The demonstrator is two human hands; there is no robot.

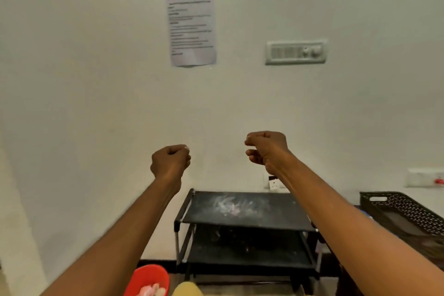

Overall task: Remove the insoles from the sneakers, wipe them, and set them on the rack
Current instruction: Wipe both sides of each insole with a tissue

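Note:
A low black two-shelf rack [245,217] stands against the white wall, its top shelf dusty and bare. Both my arms reach out in front of the wall, above the rack. My left hand [170,161] is a closed fist with nothing in it. My right hand [265,149] is raised a little higher, its fingers curled in and holding nothing. No sneakers or insoles are in view.
A red bowl [146,279] with pinkish-white pieces sits at the bottom edge, a yellow object [187,289] beside it. A black perforated basket [403,214] stands at the right. A switch panel [296,51] and papers [191,26] hang on the wall.

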